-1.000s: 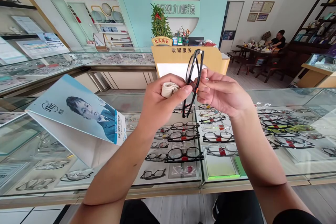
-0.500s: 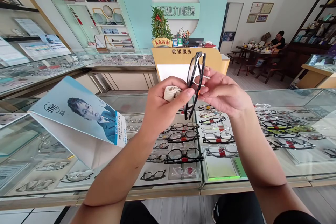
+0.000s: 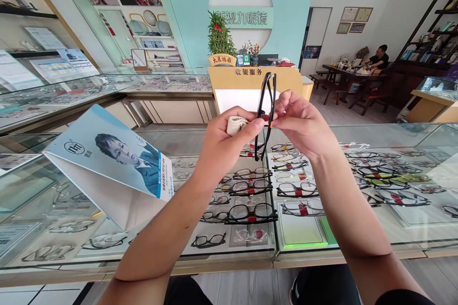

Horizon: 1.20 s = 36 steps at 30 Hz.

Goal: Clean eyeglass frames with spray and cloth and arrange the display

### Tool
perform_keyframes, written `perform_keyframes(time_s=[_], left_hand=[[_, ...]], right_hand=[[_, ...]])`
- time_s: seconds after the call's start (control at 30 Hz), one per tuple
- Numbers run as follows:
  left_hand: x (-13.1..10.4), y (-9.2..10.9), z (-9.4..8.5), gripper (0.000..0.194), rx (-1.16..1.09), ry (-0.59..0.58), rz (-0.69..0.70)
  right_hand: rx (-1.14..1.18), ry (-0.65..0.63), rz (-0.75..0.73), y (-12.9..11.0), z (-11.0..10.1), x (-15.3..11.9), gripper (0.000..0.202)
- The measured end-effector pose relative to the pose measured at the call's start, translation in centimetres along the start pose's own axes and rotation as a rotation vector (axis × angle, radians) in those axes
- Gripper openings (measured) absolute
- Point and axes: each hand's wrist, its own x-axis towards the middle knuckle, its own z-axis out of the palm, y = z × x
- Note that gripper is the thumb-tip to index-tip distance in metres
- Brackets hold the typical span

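Black-framed eyeglasses [image 3: 262, 97] are held up on edge above the glass counter, temples folded in, with a small orange mark on one temple. My left hand [image 3: 223, 147] is closed, pinching their lower middle between thumb and fingers. A rolled cream-coloured cloth [image 3: 236, 125] is tucked in the same hand, between thumb and forefinger. From the right, my right hand [image 3: 302, 124] has its thumb and fingertips pinched at the middle of the glasses, its other fingers curled. The frame partly hides those fingertips.
Under the glass counter [image 3: 274, 262] lie rows of eyeglasses [image 3: 252, 212]. A tent-shaped display card [image 3: 118, 152] stands on the left of it. Beyond are a cashier desk [image 3: 295, 78] with a plant [image 3: 220, 35], and a person [image 3: 379, 59] seated at a wooden table.
The eyeglasses have turned to a more edge-on angle. My right hand's fingers have drawn closer together at the frame. My left hand has shifted slightly to the right in view.
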Motion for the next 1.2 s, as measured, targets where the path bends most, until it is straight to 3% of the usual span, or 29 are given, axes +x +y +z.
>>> perform_keyframes(time_s=[0.33,0.47,0.7,1.0,1.2], left_hand=[[0.5,-0.4,0.0,0.042,-0.086,0.044,-0.121],[0.6,0.2,0.2,0.047,-0.161,0.073,-0.165],[0.4,0.3,0.3,0.04,-0.201,0.042,-0.199],[0.5,0.0,0.5,0.041,-0.204,0.041,-0.207],[0.6,0.0,0.4,0.044,-0.207,0.045,-0.221]], right_hand=[[-0.348,0.272,-0.251,0.1,1.1,-0.5,0.035],[-0.377,0.233,-0.269,0.4,1.1,-0.6,0.034],[-0.305,0.177,-0.25,1.9,0.2,0.2,0.033],[-0.676,0.291,-0.467,1.8,0.8,-0.3,0.024],[-0.736,0.269,-0.503,1.7,0.8,-0.3,0.026]])
